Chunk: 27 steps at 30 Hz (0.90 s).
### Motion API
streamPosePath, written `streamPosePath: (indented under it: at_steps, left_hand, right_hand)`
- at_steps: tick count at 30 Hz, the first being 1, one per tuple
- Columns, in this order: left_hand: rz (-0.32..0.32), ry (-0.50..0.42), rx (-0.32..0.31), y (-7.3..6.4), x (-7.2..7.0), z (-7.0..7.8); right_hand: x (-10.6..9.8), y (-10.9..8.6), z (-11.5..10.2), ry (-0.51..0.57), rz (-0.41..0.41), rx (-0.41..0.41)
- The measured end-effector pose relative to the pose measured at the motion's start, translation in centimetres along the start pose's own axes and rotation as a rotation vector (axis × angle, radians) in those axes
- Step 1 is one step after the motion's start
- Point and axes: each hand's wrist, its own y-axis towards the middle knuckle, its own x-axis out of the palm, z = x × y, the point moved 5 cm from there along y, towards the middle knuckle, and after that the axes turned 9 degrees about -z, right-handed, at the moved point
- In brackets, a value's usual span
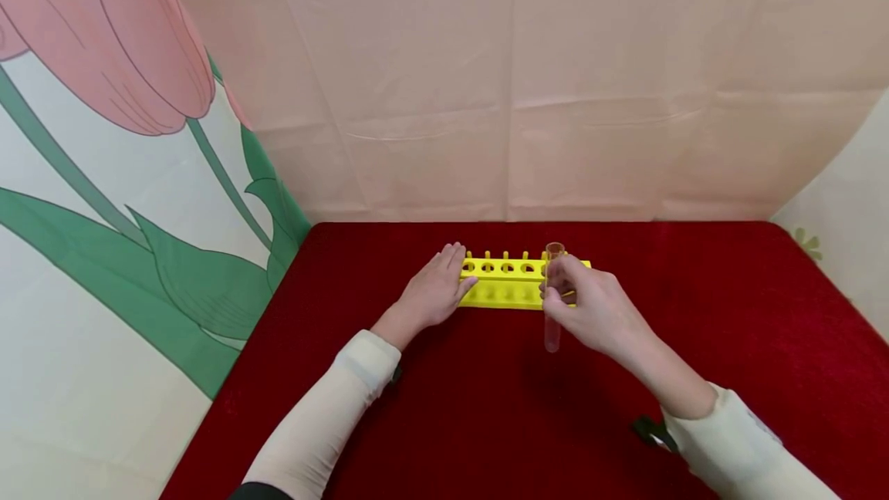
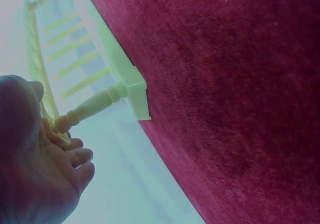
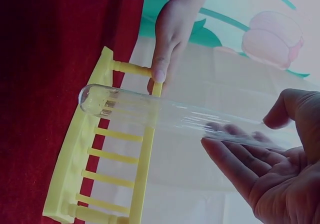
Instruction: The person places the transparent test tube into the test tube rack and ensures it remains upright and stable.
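Note:
A yellow test tube rack (image 1: 503, 293) stands on the red-covered table, with a row of holes and short pegs on top. My left hand (image 1: 436, 288) grips its left end, thumb in front and fingers at the back; the left wrist view shows the hand at the rack's upper bar (image 2: 36, 59). My right hand (image 1: 597, 303) pinches a clear glass test tube (image 1: 552, 336) between thumb and fingers. The tube is upright, its rounded end down, in front of the rack's right part. In the right wrist view the tube (image 3: 135, 109) looks empty and crosses before the rack (image 3: 75, 149).
Red velvety cloth (image 1: 458, 407) covers the table. A pale pink curtain (image 1: 507, 83) hangs behind its back edge, and a tulip-printed cloth (image 1: 125, 176) hangs along the left. Dark wrist devices sit under both cuffs, one near the right sleeve (image 1: 729, 438).

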Motion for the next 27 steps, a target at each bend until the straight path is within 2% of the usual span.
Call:
streamPosePath:
  at_steps: [10, 16, 27]
  left_hand:
    - [0.019, 0.005, 0.007, 0.0, 0.0, 0.0]
    - [0.018, 0.015, 0.007, 0.0, 0.2, 0.0]
    - [0.032, 0.01, 0.012, 0.1, 0.3, 0.0]
  right_hand:
    - [-0.5, 0.7, -0.3, 0.05, 0.043, -0.084]
    - [-0.7, 1.1, -0.3, 0.083, 0.032, -0.07]
    - [-0.9, 1.7, -0.7, 0.082, 0.037, -0.062]
